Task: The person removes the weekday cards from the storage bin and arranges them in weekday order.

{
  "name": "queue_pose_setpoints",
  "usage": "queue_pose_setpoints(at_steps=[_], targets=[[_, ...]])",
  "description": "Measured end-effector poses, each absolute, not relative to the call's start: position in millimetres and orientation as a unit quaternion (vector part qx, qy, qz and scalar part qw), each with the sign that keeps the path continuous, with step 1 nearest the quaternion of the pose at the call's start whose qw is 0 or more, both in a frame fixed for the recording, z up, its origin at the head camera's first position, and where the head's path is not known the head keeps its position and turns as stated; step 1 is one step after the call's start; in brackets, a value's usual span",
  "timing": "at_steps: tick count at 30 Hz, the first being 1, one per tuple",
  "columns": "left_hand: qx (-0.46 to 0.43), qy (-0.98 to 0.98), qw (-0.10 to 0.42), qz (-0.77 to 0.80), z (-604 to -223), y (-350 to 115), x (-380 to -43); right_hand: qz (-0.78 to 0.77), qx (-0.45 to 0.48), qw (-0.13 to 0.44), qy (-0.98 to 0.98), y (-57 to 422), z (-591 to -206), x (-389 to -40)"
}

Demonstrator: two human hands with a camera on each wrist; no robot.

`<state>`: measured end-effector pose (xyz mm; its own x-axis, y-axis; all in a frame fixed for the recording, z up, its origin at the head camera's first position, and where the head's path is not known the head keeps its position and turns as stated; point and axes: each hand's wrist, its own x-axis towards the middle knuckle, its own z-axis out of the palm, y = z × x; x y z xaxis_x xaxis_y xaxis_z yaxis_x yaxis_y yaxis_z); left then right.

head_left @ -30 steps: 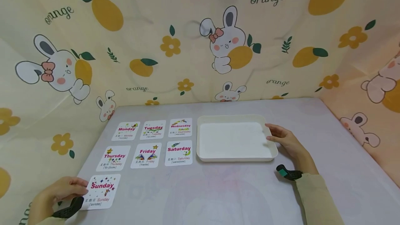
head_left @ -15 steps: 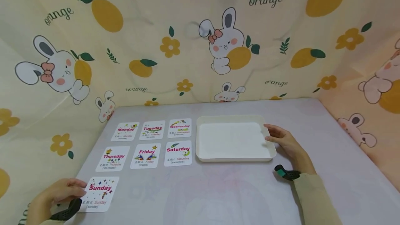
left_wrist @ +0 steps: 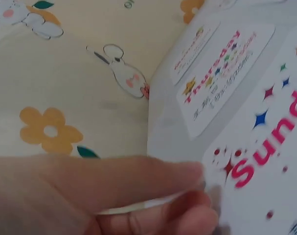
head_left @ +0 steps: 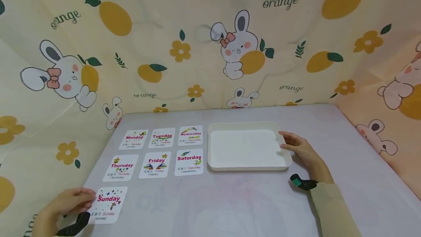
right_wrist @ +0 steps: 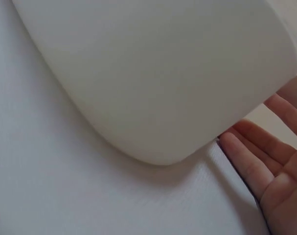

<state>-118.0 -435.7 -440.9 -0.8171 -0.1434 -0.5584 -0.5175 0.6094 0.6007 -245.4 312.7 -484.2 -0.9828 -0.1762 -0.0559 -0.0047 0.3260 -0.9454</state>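
Note:
In the head view my left hand (head_left: 70, 203) is at the left edge of the white Sunday card (head_left: 111, 207), near the table's front left. The left wrist view shows the fingertips (left_wrist: 190, 175) against the card's edge; no clear pinch shows. My right hand (head_left: 303, 152) rests relaxed fingers against the right side of a shallow white tray (head_left: 248, 168), which lies flat with nothing in it. In the right wrist view those fingers (right_wrist: 246, 159) meet the tray's outer wall (right_wrist: 187, 112), partly hidden behind it.
Left of the tray lie the cards Monday (head_left: 134, 140), Tuesday (head_left: 162, 138), Wednesday (head_left: 190, 135), Thursday (head_left: 121, 168), Friday (head_left: 155, 165) and Saturday (head_left: 189, 162), in two rows. A cloth (head_left: 197, 17) printed with rabbits and oranges hangs around the pale table (head_left: 210, 204).
The view tilts and shifts slightly. The Sunday card has slid a little toward the front edge, widening its gap to Thursday, with my left hand beside it. My right hand stays at the tray.

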Motion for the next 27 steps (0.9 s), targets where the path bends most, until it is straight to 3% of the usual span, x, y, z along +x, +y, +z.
queue_pose_setpoints(at_steps=[17,27], targets=[[-0.015,0.904,0.139,0.405,-422.8,-329.6,-167.5,-0.54,-0.026,0.087,0.837,315.8,-478.6,-248.3],[0.024,0.889,0.1,0.447,-419.3,-270.4,-203.3,-0.515,-0.019,0.068,0.854,315.0,-460.0,-241.3]])
